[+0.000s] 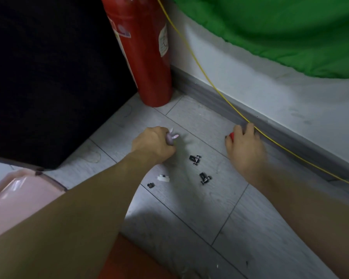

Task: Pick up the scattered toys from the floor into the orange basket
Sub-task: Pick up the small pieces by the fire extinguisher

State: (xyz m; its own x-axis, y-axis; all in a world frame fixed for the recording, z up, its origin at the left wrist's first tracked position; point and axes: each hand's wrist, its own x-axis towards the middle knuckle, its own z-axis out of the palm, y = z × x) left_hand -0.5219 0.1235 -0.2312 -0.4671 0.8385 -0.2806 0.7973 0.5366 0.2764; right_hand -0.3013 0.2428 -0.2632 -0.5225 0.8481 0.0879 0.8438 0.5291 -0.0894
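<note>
My left hand [153,142] is closed around a small purple-grey bunny toy [171,137] whose pink ears stick out past my fingers. My right hand [245,146] grips a red toy [231,136] near the baseboard, mostly hidden under the fingers. Between my hands on the grey floor lie two black wheeled toy pieces [195,159] [205,178], a small white piece [163,178] and a tiny black piece [150,185]. An orange surface [127,260], perhaps the basket, shows at the bottom edge between my forearms.
A red fire extinguisher [143,55] stands in the corner beside a black block [48,77]. A yellow cable [210,81] runs along the grey baseboard close to my right hand. A pink plastic object [18,196] lies at the left. Green fabric [280,27] hangs over the wall.
</note>
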